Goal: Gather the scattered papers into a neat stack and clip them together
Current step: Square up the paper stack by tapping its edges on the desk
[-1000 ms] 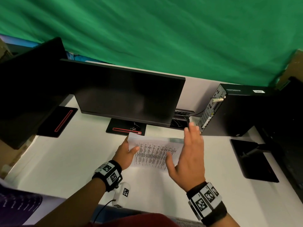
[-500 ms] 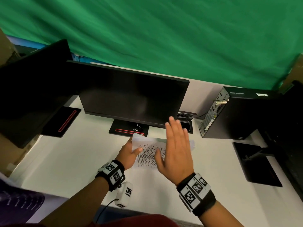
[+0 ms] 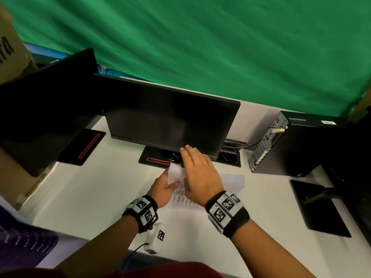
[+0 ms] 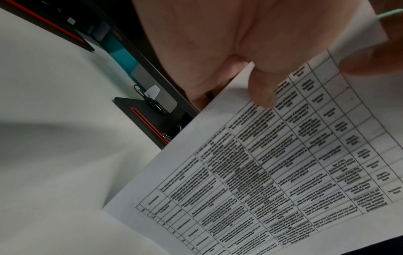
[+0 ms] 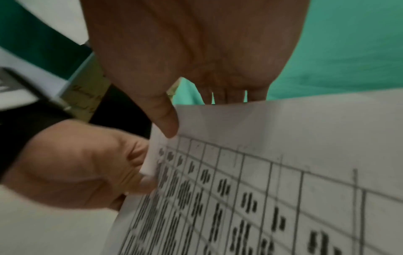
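Item one, the papers [image 3: 230, 180]: a printed sheaf lying on the white desk [image 3: 96, 187] just in front of the middle monitor's base [image 3: 156, 157], its left edge lifted off the desk, its right end fanned out past my right wrist, so I judge the stack not yet square. Item two, risks. The fanned right end could stay splayed if I press down before the edges are tapped level; clipping then would lock in a crooked stack. The lifted left corner is curling in my left hand's pinch, and a firmer squeeze could crease it. A sideways sweep of the flat hand could slide the top sheet off the rest, since only one edge is pinned. The clips [image 3: 172, 157], small wire and black ones, sit on the monitor base just beyond the papers; reaching for them means freeing a hand, and the sheaf may slump or spread when I do. Item three, left hand [image 3: 162, 189]: clenched on the papers' left edge, thumb [image 4: 261, 93] on the printed face, fingers curled beneath, per the left wrist view. Item four, right hand [image 3: 200, 173]: fingers straight and together, grasping nothing, palm over the papers; the right wrist view shows its thumb [image 5: 165, 120] touching the top sheet's upper edge, while I cannot tell whether the palm itself bears on the paper. Item five, dark monitor [image 3: 170, 121] close behind.
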The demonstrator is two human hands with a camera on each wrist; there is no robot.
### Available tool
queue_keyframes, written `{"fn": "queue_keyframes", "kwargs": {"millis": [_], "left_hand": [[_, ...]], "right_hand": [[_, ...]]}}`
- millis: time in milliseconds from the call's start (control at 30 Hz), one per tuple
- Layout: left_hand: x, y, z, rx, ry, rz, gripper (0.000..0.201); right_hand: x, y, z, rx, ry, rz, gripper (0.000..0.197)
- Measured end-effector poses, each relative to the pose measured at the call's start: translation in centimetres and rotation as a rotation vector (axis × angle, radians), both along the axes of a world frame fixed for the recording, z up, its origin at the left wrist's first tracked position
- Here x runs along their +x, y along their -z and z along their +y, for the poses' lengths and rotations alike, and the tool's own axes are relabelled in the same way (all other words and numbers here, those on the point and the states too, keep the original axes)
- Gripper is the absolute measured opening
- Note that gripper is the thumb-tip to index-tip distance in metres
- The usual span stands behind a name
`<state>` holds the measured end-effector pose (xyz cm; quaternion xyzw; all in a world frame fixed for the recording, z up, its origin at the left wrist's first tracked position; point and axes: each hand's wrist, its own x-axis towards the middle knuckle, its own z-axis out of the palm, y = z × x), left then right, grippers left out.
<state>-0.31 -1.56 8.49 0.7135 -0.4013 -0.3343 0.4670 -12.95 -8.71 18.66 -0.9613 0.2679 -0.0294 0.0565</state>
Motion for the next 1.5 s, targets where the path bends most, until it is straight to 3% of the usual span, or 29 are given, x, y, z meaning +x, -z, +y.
{"fn": "queue_keyframes", "kwargs": {"millis": [167, 267, 333, 367, 467, 567, 600, 633, 700, 800, 867, 1000, 1133, 1233, 1400, 1500], "left_hand": [[0.3, 0.1, 0.5, 0.027, 0.016, 0.003, 0.029], [1.8, 0.0, 1.7, 0.025, 0.118, -0.084, 0.025], [3.8, 0.2, 2.9, 0.061, 0.122, -0.136, 0.019], [4.9, 0.3, 3.7, 0.078, 0.108, -0.105, 0.016], [8.0, 0.6, 5.4, 0.049, 0.077, 0.077, 0.016], [9.1, 0.2, 6.0, -0.077, -0.034, 0.456, 0.053], [9.1, 0.1, 5.8, -0.123, -0.065, 0.584, 0.061], [8.8, 0.0, 5.5, -0.168, -0.089, 0.652, 0.054], [7.7, -0.5, 4.6, -0.185, -0.145, 0.524, 0.023], [6.7, -0.5, 3.8, -0.114, -0.208, 0.166, 0.020], [6.4, -0.2, 3.9, -0.099, -0.213, 0.072, 0.016], [6.0, 1.0, 4.4, -0.026, -0.204, 0.127, 0.013], [5.8, 1.1, 3.9, -0.068, -0.271, 0.250, 0.018], [5.6, 0.9, 3.2, -0.088, -0.373, 0.215, 0.020], [5.6, 1.2, 2.2, -0.165, -0.434, 0.177, 0.014], [5.6, 1.1, 2.1, -0.150, -0.443, 0.151, 0.017]], "right_hand": [[0.0, -1.2, -0.6, -0.082, -0.079, 0.211, 0.036], [-1.6, -1.8, -2.1, 0.032, -0.058, 0.019, 0.018], [-3.3, -2.6, -3.6, 0.243, 0.054, -0.187, 0.006], [-4.0, -2.7, -4.2, 0.354, 0.106, -0.267, 0.013], [-6.0, -1.8, -5.7, 0.648, 0.232, -0.467, 0.013], [-6.7, 1.1, -5.8, 0.876, 0.377, -0.661, 0.020], [-6.6, 2.2, -5.5, 0.911, 0.408, -0.711, 0.021], [-6.4, 3.4, -5.1, 0.940, 0.438, -0.757, 0.023], [-6.0, 5.7, -3.9, 0.986, 0.510, -0.857, 0.023], [-5.5, 8.9, -2.2, 1.043, 0.594, -0.983, 0.027], [-5.5, 10.5, -1.3, 1.024, 0.659, -1.004, 0.030], [-5.9, 13.3, -0.3, 1.028, 0.786, -0.906, 0.032], [-6.1, 12.4, -0.1, 1.031, 0.754, -1.037, 0.032], [-5.4, 11.0, -0.5, 0.936, 0.797, -1.113, 0.021], [-4.7, 11.2, -1.5, 0.896, 0.894, -1.119, 0.028], [-4.6, 11.1, -1.7, 0.875, 0.890, -1.104, 0.022]]}}
